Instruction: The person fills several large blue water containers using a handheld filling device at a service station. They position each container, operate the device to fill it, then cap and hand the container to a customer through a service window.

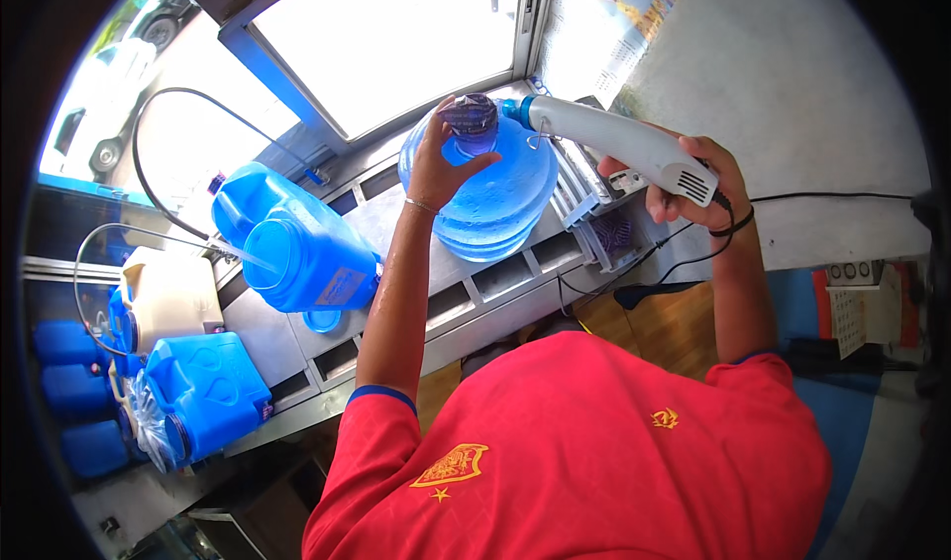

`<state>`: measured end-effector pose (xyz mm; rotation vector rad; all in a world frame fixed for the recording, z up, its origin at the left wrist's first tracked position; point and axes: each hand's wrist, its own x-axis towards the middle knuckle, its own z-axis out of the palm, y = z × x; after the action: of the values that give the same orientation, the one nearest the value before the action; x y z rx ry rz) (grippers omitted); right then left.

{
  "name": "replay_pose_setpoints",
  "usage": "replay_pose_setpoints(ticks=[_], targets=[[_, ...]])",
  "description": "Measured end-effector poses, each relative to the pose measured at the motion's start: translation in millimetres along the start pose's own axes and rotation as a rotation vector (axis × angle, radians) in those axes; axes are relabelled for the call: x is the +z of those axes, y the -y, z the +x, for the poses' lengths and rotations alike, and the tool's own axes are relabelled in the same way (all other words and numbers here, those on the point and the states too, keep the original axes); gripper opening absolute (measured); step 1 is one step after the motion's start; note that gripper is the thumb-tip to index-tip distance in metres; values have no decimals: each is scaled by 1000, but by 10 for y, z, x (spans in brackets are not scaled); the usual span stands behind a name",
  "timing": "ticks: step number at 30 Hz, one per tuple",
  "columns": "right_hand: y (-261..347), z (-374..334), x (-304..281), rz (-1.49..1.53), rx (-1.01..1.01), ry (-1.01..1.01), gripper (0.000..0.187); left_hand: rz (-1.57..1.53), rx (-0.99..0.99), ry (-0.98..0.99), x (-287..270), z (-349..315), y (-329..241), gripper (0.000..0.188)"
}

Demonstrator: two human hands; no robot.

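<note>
A round, clear blue water jug (pixel 495 203) stands upright on the metal counter, its neck topped by a cap in a dark purple printed seal (pixel 473 114). My left hand (pixel 436 169) curves round that capped neck, fingers against its left side and thumb stretched below it. In my right hand (pixel 723 174) is a white heat gun (pixel 619 139), gripped by its vented rear end. Its blue-green nozzle points left, close beside the seal. A dark cord hangs from the gun's back end past my wrist.
Left of the jug, a blue container (pixel 317 243) has a hose (pixel 248 256) running into its mouth. More blue jugs (pixel 208 387) and a cream one (pixel 168 298) stand farther left. The metal counter (pixel 267 342) has slots. A purple-filled basket (pixel 606 238) sits at right, near the cord.
</note>
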<state>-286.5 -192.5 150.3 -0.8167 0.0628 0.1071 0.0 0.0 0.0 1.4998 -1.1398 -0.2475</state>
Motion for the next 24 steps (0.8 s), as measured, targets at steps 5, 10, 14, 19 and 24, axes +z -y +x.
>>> replay_pose_setpoints(ticks=[5,10,14,19,24], targets=[[-26,20,20,8,-17,8,73,195,-21,3,-21,47,5,65],[-18,-10,34,-31,-1,-58,72,152,-14,31,-14,63,38,64],[-18,3,39,-20,-15,-30,71,271,-64,-182,261,-56,-40,66],[13,26,26,-27,3,-38,70,358,-82,-308,413,-76,-60,68],[62,80,17,-44,22,-52,70,204,8,-40,45,40,53,62]])
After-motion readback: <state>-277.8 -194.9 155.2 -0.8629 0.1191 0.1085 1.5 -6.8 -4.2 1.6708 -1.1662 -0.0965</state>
